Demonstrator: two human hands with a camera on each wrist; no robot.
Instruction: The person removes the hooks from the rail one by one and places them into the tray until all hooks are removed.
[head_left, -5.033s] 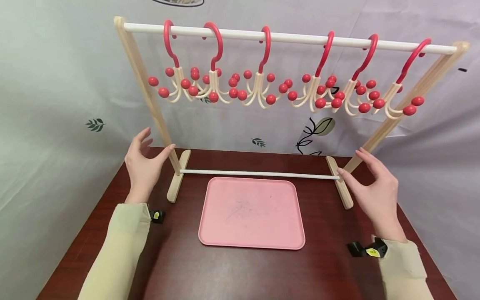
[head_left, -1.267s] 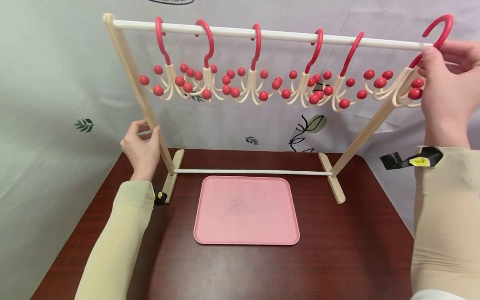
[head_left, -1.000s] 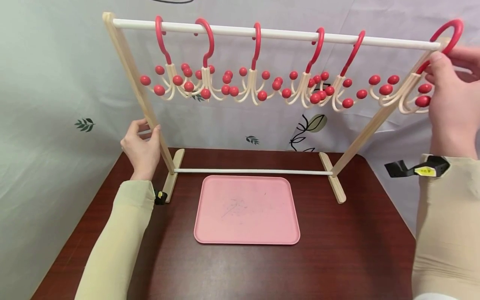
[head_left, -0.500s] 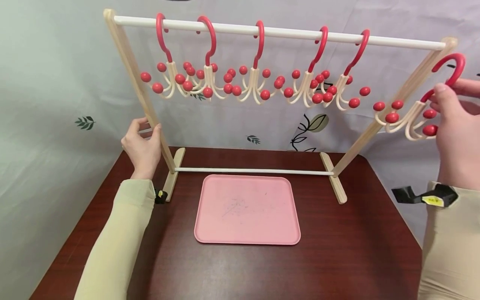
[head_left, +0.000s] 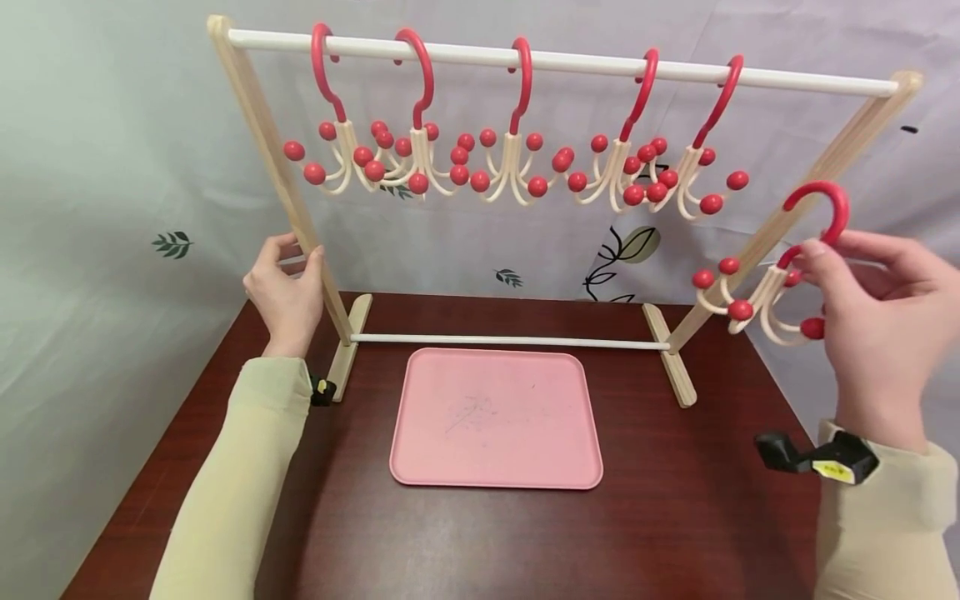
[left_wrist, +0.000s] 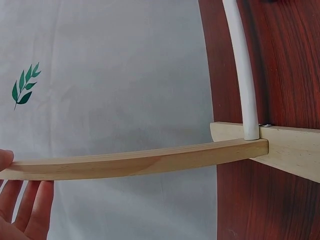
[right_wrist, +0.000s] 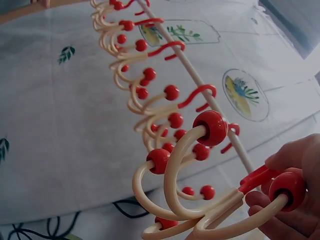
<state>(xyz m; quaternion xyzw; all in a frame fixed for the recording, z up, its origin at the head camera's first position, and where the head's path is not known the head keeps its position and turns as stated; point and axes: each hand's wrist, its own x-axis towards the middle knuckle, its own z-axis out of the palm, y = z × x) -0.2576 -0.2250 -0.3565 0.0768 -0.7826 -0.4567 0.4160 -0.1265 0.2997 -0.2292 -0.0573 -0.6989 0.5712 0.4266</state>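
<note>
My left hand (head_left: 285, 292) pinches the lower part of the rack's left wooden post (head_left: 258, 125); the left wrist view shows thumb and fingers on opposite sides of that post (left_wrist: 125, 165). In my right hand (head_left: 892, 317) is a multi-prong hanger (head_left: 767, 292), gripped by its red hook. It is off the rail, tilted, in front of the right post (head_left: 862, 142). Its pale prongs end in red balls. Several similar hangers (head_left: 513, 158) hang from the white top rail (head_left: 465, 53). In the right wrist view, the held hanger (right_wrist: 220, 210) is close to the camera.
A pink tray (head_left: 487, 417) lies on the dark red-brown table (head_left: 480, 542), in front of the rack's white lower bar (head_left: 510, 340). The rack's right foot (head_left: 678, 375) stands right of the tray. A patterned pale cloth (head_left: 450, 242) hangs behind.
The rightmost hanger hung on the rail at first. My right hand has lifted it off the rail's right end, then down and lately leftward. My left hand has taken hold of the left post.
</note>
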